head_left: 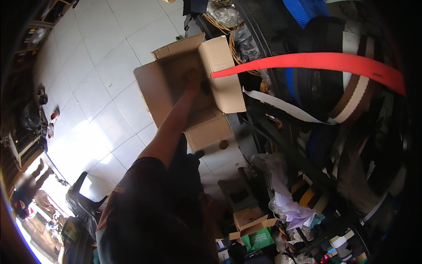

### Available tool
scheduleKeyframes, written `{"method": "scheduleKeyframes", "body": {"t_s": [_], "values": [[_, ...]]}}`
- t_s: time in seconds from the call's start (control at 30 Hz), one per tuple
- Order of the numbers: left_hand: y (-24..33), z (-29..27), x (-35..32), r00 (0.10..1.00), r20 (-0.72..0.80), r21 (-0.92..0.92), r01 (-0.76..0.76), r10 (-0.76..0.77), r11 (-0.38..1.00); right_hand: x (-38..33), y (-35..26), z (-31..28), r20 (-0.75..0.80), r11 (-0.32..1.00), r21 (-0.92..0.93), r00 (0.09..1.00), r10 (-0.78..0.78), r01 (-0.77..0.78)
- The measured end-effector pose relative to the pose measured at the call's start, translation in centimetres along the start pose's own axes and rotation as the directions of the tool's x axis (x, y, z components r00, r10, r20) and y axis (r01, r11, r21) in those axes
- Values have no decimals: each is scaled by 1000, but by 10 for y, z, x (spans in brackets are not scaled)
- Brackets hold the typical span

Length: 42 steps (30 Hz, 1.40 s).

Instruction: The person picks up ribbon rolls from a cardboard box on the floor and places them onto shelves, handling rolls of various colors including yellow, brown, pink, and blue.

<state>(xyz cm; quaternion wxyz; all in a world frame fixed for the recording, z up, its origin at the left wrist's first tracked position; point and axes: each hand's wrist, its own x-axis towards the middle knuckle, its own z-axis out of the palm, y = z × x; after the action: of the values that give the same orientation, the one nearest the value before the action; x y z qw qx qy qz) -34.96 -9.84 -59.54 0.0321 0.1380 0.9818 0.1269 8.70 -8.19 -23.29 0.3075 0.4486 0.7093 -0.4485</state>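
A brown cardboard box (pixel 149 94) with its flaps spread stands on the tiled floor. My left arm reaches down into it, and my left hand (pixel 191 81) is inside near the bottom, in shadow. Its fingers look stretched out, with nothing visible in them. Close beside that hand is a small dark thing (pixel 205 86) against the box's inner wall, too dim to name. My right hand (pixel 207 203) is low beside my body in deep shade, its fingers not readable. A red strap (pixel 307 62) extends from the rack on the right, its end over a box flap.
On the right, a dark rack holds rolls of webbing (pixel 351 88), and a white strap (pixel 285 104) hangs off it. A brown round thing (pixel 223 144) lies by the box. Below are a small open carton (pixel 250 224) and a green bag (pixel 258 240). Shoes (pixel 53 116) sit far left.
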Motion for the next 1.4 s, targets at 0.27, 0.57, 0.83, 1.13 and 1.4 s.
{"method": "scheduleKeyframes", "body": {"t_s": [0.27, 0.57, 0.83, 1.13, 1.4], "values": [[12, -47, -3, 931, 357, -119, -35, 76, 992, -19, -15, 14, -89, 999, 47, 996, 20, -16], [5, -255, -73, 936, 319, -678, 113, 152, 726, 4, -63, -4, -214, 971, 103, 958, -189, 214], [79, -414, -143, 818, 197, -880, -95, 540, 465, -10, -157, -70, -453, 624, 585, 847, -278, 518], [189, -489, -244, 619, 106, -741, -473, 778, 477, -85, -111, -116, -706, 524, 493, 672, -226, 694], [300, -511, -341, 559, -176, -860, -487, 811, 149, -170, -5, -174, -904, 278, 410, 427, -3, 869]]}}
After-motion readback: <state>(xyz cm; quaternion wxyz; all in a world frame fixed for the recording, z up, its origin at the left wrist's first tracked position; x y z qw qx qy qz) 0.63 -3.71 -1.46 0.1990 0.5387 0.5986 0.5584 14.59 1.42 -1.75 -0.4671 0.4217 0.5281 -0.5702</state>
